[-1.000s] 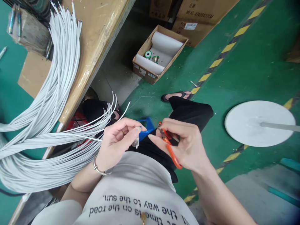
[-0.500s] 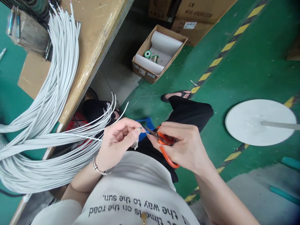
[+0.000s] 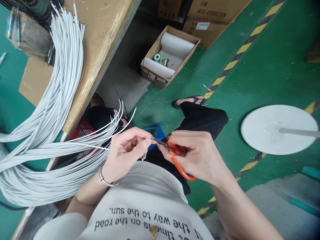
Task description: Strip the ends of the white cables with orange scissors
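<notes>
Orange-handled scissors (image 3: 183, 170) are in my right hand (image 3: 200, 153), its fingers wrapped round the loops. Their dark blades reach left to the fingertips of my left hand (image 3: 126, 146). That hand is closed in a pinch on the end of a white cable (image 3: 96, 146), which runs in from the left; its tip is mostly hidden by the fingers. A small whitish scrap (image 3: 144, 156) shows just under the left thumb. Beside the left wrist, a bundle of white cables (image 3: 47, 186) hangs over the table edge, with several loose ends curving up behind the hand.
Another sheaf of white cables (image 3: 67, 56) lies on the wooden-edged table (image 3: 105, 30). On the floor stand an open carton (image 3: 172, 78) with solder spools (image 3: 157, 57) and stacked cardboard boxes (image 3: 210, 20). A round white disc (image 3: 265, 130) is at the right, a blue object (image 3: 158, 131) below the hands.
The scissor blades have moved left and closed up at my left fingertips. Their lower handle loop has shifted slightly right. My left hand keeps its pinch almost unmoved.
</notes>
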The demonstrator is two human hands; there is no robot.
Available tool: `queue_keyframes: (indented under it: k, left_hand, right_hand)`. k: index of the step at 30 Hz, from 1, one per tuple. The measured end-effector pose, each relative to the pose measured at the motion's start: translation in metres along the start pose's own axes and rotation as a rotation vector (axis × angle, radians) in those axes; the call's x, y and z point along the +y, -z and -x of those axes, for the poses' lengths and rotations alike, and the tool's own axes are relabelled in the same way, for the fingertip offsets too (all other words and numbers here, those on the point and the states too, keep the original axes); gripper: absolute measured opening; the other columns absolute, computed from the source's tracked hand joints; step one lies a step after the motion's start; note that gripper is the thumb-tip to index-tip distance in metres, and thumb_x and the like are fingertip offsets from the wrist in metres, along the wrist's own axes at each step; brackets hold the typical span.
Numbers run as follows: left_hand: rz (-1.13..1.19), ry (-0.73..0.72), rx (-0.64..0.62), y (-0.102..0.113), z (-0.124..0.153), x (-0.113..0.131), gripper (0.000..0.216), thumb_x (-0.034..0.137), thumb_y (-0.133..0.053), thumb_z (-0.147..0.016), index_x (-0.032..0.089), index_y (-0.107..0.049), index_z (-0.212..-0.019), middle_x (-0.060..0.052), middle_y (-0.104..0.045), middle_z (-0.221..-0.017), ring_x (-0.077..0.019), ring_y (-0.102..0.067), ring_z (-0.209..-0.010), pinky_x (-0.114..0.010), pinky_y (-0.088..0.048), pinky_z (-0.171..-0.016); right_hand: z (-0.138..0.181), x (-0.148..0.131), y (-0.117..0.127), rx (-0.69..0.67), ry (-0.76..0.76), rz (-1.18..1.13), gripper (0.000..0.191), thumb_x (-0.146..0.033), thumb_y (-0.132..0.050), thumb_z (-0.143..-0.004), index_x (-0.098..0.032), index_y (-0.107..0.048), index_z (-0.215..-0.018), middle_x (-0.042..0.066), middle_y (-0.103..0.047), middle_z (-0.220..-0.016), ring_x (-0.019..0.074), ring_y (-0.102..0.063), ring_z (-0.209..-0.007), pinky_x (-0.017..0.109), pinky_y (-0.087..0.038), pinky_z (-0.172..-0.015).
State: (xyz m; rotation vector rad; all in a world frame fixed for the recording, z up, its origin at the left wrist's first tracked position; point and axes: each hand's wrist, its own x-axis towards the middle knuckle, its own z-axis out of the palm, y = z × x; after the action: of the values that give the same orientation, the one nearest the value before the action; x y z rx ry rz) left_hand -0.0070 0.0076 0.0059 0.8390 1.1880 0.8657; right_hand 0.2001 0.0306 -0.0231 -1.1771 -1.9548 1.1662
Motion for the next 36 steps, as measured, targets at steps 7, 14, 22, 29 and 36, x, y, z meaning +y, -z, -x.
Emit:
queue_keyframes:
  k: [7, 14, 22, 29, 36]
  left_hand:
    - [-0.014, -0.026, -0.004, 0.0, -0.001, -0.001, 0.006, 0.025, -0.076, -0.097, 0.021, -0.08, -0.094, 0.003, -0.057, -0.065, -0.0048, -0.044, -0.054, -0.014, -0.035, -0.046]
    - [0.005, -0.024, -0.004, 0.0, 0.0, 0.0, 0.007, 0.022, -0.076, -0.096, 0.023, -0.083, -0.094, 0.002, -0.064, -0.068, -0.0044, -0.045, -0.053, -0.014, -0.034, -0.045]
    - [0.032, -0.033, -0.034, -0.002, -0.002, 0.001, 0.009, 0.02, -0.076, -0.096, 0.022, -0.084, -0.095, 0.002, -0.064, -0.067, -0.004, -0.042, -0.051, -0.015, -0.034, -0.045]
    - [0.052, 0.033, -0.011, 0.001, 0.0, 0.003, 0.011, 0.027, -0.074, -0.1, 0.021, -0.082, -0.095, 0.003, -0.06, -0.066, -0.0033, -0.042, -0.053, -0.014, -0.03, -0.044]
    - [0.084, 0.079, 0.022, 0.003, 0.001, 0.002, 0.013, 0.032, -0.075, -0.099, 0.02, -0.078, -0.095, 0.003, -0.061, -0.067, -0.0031, -0.04, -0.049, -0.015, -0.028, -0.042]
  right_hand:
    - [0.002, 0.004, 0.0, -0.028, -0.012, -0.032, 0.044, -0.005, -0.062, -0.083, -0.021, -0.027, -0.062, -0.006, -0.028, -0.06, 0.0087, -0.022, -0.057, 0.027, -0.021, -0.05]
    - [0.001, 0.002, 0.001, -0.044, -0.021, -0.057, 0.044, -0.004, -0.059, -0.08, -0.022, -0.023, -0.065, -0.006, -0.026, -0.06, 0.0091, -0.022, -0.057, 0.026, -0.021, -0.049]
    - [0.0, 0.008, -0.003, -0.024, 0.041, -0.088, 0.045, -0.004, -0.058, -0.083, -0.022, -0.02, -0.067, -0.006, -0.023, -0.059, 0.0088, -0.018, -0.057, 0.028, -0.017, -0.048]
    - [0.0, 0.013, -0.006, 0.101, -0.05, -0.118, 0.051, -0.012, -0.062, -0.092, -0.022, -0.021, -0.063, -0.006, -0.022, -0.059, 0.0091, -0.018, -0.056, 0.029, -0.02, -0.05]
    - [0.001, 0.005, -0.008, 0.04, -0.043, -0.054, 0.046, -0.014, -0.062, -0.089, -0.022, -0.026, -0.062, -0.005, -0.03, -0.058, 0.0089, -0.025, -0.056, 0.029, -0.023, -0.051]
